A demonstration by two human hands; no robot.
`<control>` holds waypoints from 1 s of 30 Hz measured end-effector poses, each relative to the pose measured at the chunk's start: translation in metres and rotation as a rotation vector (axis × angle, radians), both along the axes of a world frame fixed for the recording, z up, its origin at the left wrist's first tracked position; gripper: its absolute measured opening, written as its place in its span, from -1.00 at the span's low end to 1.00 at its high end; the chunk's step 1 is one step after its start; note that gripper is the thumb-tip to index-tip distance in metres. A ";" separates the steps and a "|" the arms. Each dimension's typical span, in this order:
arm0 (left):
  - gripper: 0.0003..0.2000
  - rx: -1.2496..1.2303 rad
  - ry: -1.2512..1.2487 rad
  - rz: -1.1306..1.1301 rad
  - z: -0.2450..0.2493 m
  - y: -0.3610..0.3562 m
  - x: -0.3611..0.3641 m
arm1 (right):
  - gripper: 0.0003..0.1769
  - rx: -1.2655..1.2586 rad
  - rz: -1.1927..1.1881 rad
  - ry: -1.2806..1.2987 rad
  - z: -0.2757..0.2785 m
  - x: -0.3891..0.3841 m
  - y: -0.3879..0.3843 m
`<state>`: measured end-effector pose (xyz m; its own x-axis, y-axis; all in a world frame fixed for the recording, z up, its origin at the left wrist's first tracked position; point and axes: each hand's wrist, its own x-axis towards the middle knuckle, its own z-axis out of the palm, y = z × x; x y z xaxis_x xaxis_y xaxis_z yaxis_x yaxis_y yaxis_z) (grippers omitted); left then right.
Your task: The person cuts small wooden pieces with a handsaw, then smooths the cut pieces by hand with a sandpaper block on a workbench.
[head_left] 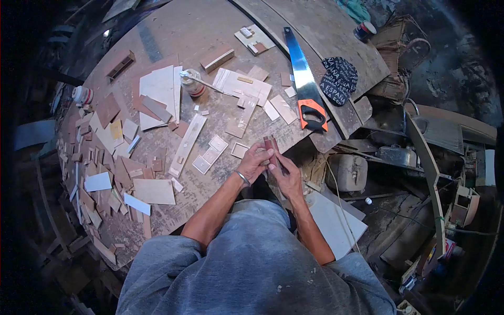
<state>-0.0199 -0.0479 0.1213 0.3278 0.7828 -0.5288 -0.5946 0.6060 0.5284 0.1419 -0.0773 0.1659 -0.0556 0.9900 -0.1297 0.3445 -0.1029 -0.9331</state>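
Between both hands, just past the table's near edge, is a narrow reddish-brown wooden piece (270, 143) with a groove at its far end. My left hand (256, 160), with a metal bracelet at the wrist, has its fingers closed on the piece's left side. On the other side my right hand (286, 176) grips the same piece, its thumb along it. A small open wooden frame (239, 150) lies on the table left of my left hand. Beside that sits a pale wooden piece with shallow compartments (210, 154).
A handsaw (304, 79) with an orange and black handle lies near the table's right side, beside a black lettered cap (339, 80). A glue jar (193, 84) with a stick across it stands mid-table (173, 44). Wood offcuts (152, 191) cover the left.
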 end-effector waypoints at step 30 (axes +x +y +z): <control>-0.76 0.881 1.607 -0.638 -0.107 0.105 -0.083 | -0.41 0.155 -0.090 -0.712 -0.096 -0.102 0.053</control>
